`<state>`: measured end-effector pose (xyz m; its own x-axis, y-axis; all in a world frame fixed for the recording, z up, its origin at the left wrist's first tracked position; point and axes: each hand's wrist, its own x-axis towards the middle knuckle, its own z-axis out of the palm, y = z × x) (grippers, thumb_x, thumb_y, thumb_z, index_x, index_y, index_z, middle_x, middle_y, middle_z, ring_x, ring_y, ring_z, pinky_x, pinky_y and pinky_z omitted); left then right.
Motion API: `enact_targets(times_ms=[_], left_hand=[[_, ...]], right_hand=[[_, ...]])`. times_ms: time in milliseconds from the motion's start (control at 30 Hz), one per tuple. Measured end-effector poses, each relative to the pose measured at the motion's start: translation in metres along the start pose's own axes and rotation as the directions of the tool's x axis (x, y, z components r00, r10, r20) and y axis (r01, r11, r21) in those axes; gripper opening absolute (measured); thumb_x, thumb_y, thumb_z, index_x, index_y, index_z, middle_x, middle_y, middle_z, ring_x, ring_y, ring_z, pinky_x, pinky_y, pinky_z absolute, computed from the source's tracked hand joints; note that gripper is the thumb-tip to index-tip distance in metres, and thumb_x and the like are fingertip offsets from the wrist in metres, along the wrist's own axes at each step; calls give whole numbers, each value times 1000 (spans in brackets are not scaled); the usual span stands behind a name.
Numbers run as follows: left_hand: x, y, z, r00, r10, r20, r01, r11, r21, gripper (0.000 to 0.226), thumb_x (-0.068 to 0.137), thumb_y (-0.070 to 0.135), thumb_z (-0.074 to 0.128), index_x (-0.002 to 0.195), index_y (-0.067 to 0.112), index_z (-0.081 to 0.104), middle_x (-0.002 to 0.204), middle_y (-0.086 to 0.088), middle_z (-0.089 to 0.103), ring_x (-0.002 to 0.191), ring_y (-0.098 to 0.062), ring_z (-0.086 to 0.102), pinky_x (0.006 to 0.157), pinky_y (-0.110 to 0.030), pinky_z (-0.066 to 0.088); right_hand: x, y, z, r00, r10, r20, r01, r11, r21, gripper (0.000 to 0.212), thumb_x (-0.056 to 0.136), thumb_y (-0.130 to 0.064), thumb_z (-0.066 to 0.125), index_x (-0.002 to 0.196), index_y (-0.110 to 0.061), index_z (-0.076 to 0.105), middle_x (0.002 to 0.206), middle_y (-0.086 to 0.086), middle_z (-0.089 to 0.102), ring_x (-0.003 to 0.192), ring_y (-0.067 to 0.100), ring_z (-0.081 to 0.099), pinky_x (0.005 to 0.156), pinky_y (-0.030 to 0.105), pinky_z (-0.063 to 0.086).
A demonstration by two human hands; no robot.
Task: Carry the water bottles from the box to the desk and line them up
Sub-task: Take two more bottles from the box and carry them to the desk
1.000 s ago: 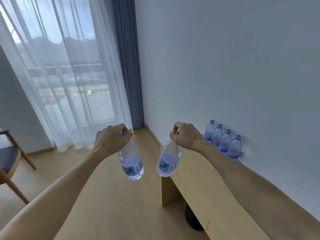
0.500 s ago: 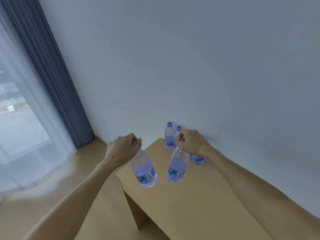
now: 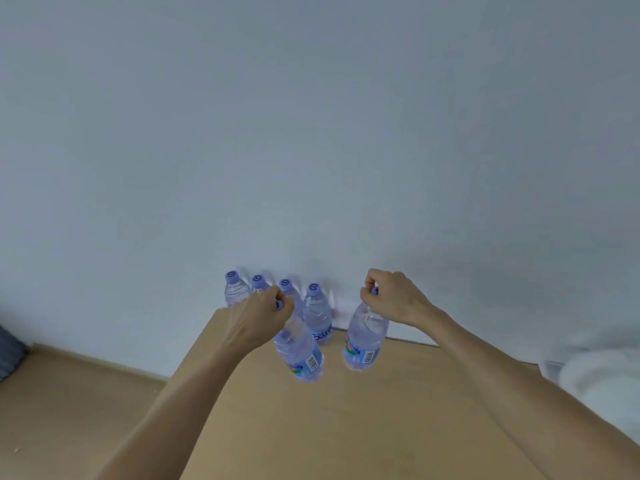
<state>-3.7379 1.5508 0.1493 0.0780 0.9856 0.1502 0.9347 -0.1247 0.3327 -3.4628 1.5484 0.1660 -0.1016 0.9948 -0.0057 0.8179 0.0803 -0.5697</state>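
Observation:
My left hand [image 3: 258, 315] grips a clear water bottle [image 3: 300, 353] by its purple cap; the bottle hangs tilted above the wooden desk [image 3: 311, 427]. My right hand [image 3: 393, 299] holds a second water bottle [image 3: 363, 341] by its cap, just right of the row and close to the desk's back edge. Several bottles with purple caps stand in a row [image 3: 317, 313] along the wall at the back of the desk. My left hand partly hides two of them. The box is out of view.
A plain white wall [image 3: 311, 133] rises directly behind the desk. Wooden floor [image 3: 69, 410] lies to the left of the desk, with a dark curtain edge [image 3: 8, 355] at the far left. A white blurred object [image 3: 602, 386] sits at the desk's right end.
The view has swung right from the window to face the wall and desk. Both hands have carried their bottles forward over the desk, up to the standing row.

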Motion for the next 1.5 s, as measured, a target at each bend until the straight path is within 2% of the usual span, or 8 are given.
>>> enact_targets(times_ms=[100, 333, 500, 800, 933, 1067, 1167, 1500], left_hand=[[25, 18, 24, 994, 92, 53, -90, 995, -42, 35, 91, 39, 46, 62, 23, 35, 45, 6, 40, 41, -9, 36, 45, -25, 28], [72, 39, 67, 931, 319, 177, -318, 947, -32, 24, 91, 49, 46, 82, 27, 51, 62, 8, 55, 62, -14, 57, 54, -27, 37], [83, 52, 89, 879, 430, 206, -443, 896, 21, 27, 93, 52, 44, 94, 27, 54, 71, 9, 57, 66, -13, 54, 57, -27, 36], [87, 67, 108, 877, 427, 222, -440, 898, 9, 31, 92, 56, 43, 98, 28, 53, 88, 7, 65, 75, -16, 63, 60, -28, 39], [90, 69, 108, 809, 497, 312, -532, 846, 30, 35, 88, 62, 47, 109, 35, 50, 103, 10, 60, 88, -19, 63, 65, -31, 41], [94, 70, 105, 751, 541, 379, -604, 794, 64, 41, 88, 54, 53, 120, 30, 45, 116, 7, 58, 94, -23, 62, 67, -32, 40], [98, 69, 103, 757, 524, 390, -590, 805, 63, 43, 87, 52, 56, 121, 27, 48, 118, 8, 58, 99, -21, 61, 73, -33, 44], [119, 73, 95, 804, 483, 348, -550, 826, 125, 37, 86, 45, 61, 118, 28, 53, 117, 8, 59, 94, -24, 61, 68, -30, 36]], right_hand=[[0, 22, -1, 996, 86, -35, -87, 996, -17, 14, 92, -26, 53, 82, -15, 53, 67, -1, 60, 56, 16, 48, 55, 30, 38], [-1, 53, 16, 971, 209, -115, -213, 977, -28, 16, 93, -29, 55, 80, -20, 51, 59, -8, 54, 51, 10, 45, 52, 25, 37], [-2, 64, 29, 953, 273, -130, -281, 959, -40, 17, 91, -34, 58, 82, -22, 51, 58, -10, 52, 54, 10, 47, 54, 25, 38], [7, 83, 38, 960, 246, -136, -257, 964, -72, 25, 91, -44, 61, 88, -22, 50, 64, -12, 50, 63, 11, 50, 54, 23, 36], [14, 83, 43, 965, 239, -103, -249, 964, -89, 29, 87, -51, 61, 92, -25, 50, 85, -7, 61, 77, 16, 57, 64, 30, 44], [11, 92, 38, 967, 254, -31, -255, 959, -122, 30, 82, -53, 63, 95, -31, 48, 91, -8, 62, 79, 17, 58, 68, 32, 47], [10, 96, 34, 972, 231, 38, -230, 973, -35, 24, 79, -44, 65, 92, -31, 49, 90, -8, 62, 80, 17, 60, 70, 31, 49], [27, 85, 31, 985, 170, -9, -169, 985, 33, 19, 79, -30, 68, 93, -23, 56, 94, -10, 58, 82, 12, 56, 63, 17, 40]])
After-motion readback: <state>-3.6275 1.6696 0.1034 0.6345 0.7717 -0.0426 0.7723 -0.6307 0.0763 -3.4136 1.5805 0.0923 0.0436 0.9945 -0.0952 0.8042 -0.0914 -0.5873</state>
